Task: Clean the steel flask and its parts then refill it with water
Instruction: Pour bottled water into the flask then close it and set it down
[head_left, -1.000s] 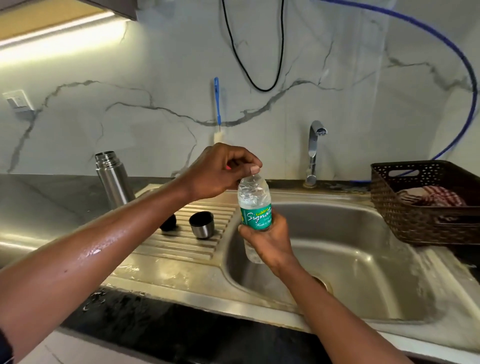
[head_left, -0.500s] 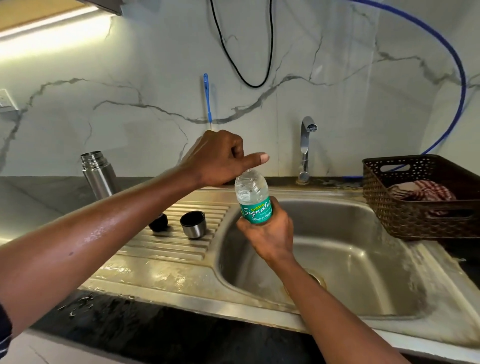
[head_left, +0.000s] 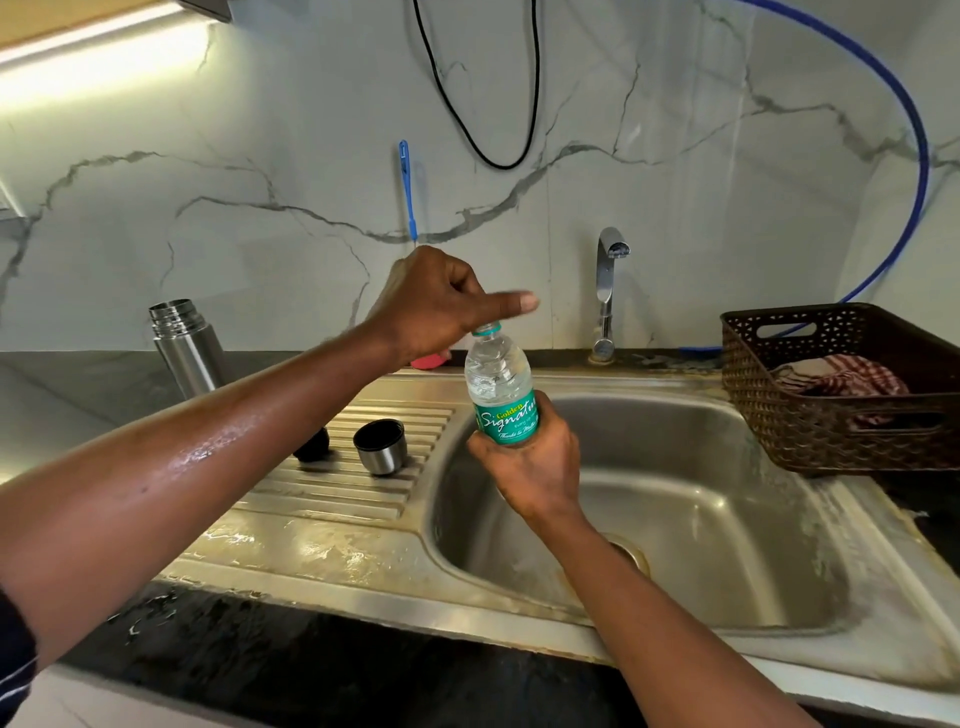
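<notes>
two hands, one job in the head view: your right hand (head_left: 524, 457) grasps the water bottle (head_left: 498, 384) upright over the sink (head_left: 675, 467), while your left hand (head_left: 436, 306) sits curled just above its neck, forefinger out. can't tell if it pinches a cap. the steel flask (head_left: 187, 343) stands open at far left, its cup (head_left: 381, 447) on the drainboard (head_left: 337, 483). looks like the refill step. next, carry the bottle across and tip steadily into that narrow mouth.
</notes>
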